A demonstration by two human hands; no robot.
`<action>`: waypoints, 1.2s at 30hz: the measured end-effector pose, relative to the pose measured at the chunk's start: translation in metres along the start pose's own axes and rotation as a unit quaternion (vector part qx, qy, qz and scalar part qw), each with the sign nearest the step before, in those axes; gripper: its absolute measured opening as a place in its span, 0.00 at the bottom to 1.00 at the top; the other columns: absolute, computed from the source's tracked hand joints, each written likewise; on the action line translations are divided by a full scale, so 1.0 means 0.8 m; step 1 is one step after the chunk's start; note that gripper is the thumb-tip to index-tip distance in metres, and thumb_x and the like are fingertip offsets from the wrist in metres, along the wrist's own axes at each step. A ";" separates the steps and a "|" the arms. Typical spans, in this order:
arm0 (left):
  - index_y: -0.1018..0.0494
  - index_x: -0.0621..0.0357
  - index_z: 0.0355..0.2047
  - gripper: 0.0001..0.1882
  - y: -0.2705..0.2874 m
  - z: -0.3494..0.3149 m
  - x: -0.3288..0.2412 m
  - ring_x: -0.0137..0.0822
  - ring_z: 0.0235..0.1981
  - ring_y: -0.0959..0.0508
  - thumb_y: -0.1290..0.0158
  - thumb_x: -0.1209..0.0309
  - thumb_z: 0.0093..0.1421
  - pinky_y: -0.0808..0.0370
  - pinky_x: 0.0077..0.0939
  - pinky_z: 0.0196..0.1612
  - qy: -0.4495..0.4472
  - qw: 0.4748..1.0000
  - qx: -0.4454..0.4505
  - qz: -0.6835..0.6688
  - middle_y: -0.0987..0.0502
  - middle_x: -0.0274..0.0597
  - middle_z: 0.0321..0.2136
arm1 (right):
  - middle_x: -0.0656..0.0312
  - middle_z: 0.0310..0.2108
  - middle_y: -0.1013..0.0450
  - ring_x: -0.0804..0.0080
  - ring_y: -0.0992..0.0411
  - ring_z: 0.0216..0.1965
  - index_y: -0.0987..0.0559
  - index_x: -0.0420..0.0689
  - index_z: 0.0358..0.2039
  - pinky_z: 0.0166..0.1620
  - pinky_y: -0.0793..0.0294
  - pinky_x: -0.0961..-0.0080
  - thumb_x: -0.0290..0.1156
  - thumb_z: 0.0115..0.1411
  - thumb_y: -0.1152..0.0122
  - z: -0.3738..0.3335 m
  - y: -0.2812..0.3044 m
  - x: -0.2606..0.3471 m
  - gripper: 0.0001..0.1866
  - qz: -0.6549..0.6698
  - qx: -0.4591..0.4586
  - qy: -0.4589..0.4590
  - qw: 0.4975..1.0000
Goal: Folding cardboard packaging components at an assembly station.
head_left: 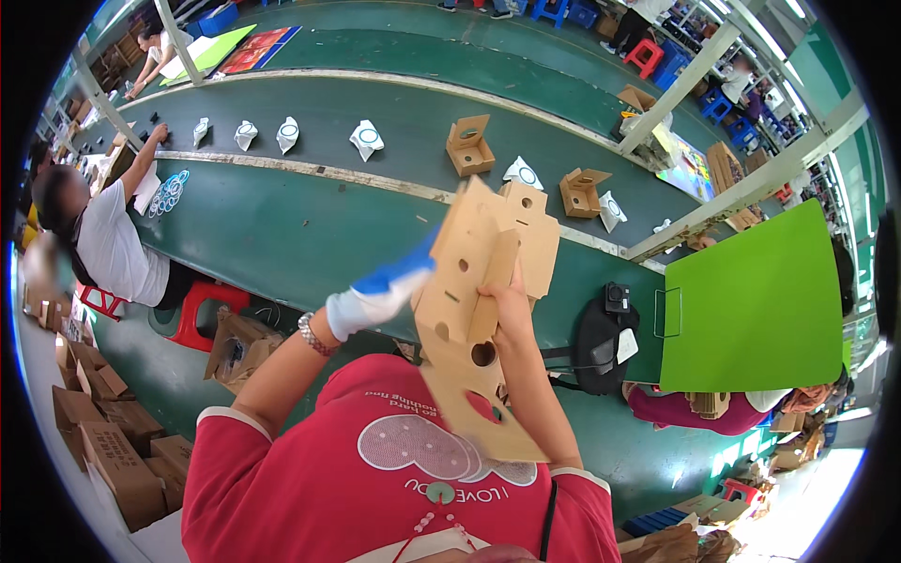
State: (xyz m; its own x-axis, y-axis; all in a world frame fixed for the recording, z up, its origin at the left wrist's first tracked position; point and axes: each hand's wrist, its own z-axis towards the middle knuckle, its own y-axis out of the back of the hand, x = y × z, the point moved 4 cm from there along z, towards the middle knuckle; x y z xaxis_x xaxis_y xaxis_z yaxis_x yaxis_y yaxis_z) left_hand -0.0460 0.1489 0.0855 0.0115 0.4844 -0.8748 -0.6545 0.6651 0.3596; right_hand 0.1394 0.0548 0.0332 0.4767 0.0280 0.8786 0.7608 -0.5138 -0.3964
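A partly folded brown cardboard box (479, 272) with round holes and slots is held up in front of my chest, over the bench's near edge. My right hand (511, 305), bare, grips a standing inner flap near the middle of the cardboard. At its left side is my left hand (380, 291) in a white and blue glove, holding that edge; its fingertips are blurred and partly hidden by the cardboard. The box's lower panel, with a large round cutout, hangs toward my shirt and is smeared by motion.
Along the grey conveyor belt (413, 136) stand open cardboard boxes (469, 150) and several white wrapped pieces (366, 139). A co-worker (113, 225) reaches over the belt at left. Right of me are a black bag (601, 352) and a green board (751, 300). Blue-white rings (169, 192) lie on the bench.
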 end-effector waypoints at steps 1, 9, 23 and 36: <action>0.42 0.61 0.66 0.29 -0.007 -0.001 0.015 0.34 0.62 0.34 0.49 0.67 0.67 0.34 0.31 0.61 0.124 0.923 -0.016 -0.365 0.34 0.48 0.62 | 0.55 0.61 0.37 0.62 0.32 0.57 0.49 0.50 0.72 0.54 0.28 0.70 0.11 0.46 0.56 -0.008 -0.006 -0.004 0.49 -0.004 0.034 -0.027 0.999; 0.44 0.59 0.67 0.31 -0.031 -0.001 0.018 0.34 0.65 0.38 0.49 0.76 0.65 0.34 0.28 0.62 0.149 0.969 -0.058 -0.186 0.39 0.43 0.65 | 0.61 0.62 0.43 0.69 0.40 0.60 0.42 0.48 0.65 0.62 0.39 0.73 0.22 0.64 0.49 -0.057 -0.047 -0.017 0.30 0.042 0.102 -0.009 0.994; 0.33 0.59 0.59 0.28 -0.066 0.010 0.068 0.29 0.52 0.27 0.61 0.51 0.71 0.29 0.28 0.56 0.195 0.930 0.019 -0.310 0.28 0.38 0.55 | 0.65 0.38 0.29 0.80 0.31 0.37 0.26 0.44 0.43 0.41 0.30 0.80 0.41 0.72 0.57 -0.024 -0.012 -0.004 0.15 -0.028 -0.038 0.041 0.998; 0.42 0.60 0.64 0.30 -0.094 -0.030 0.104 0.31 0.47 0.24 0.45 0.71 0.64 0.26 0.28 0.48 0.094 0.987 -0.103 -0.085 0.26 0.45 0.51 | 0.65 0.39 0.27 0.81 0.32 0.39 0.27 0.44 0.45 0.39 0.32 0.81 0.52 0.70 0.55 -0.052 0.012 -0.043 0.23 0.099 -0.124 -0.001 0.987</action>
State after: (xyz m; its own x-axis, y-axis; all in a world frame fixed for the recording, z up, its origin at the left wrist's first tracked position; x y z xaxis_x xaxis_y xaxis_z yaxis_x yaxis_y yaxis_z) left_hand -0.0136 0.1257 -0.0222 0.0067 0.2477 -0.9688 -0.7948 0.5892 0.1451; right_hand 0.1123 0.0129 0.0102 0.6065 -0.0934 0.7896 0.5209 -0.7036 -0.4833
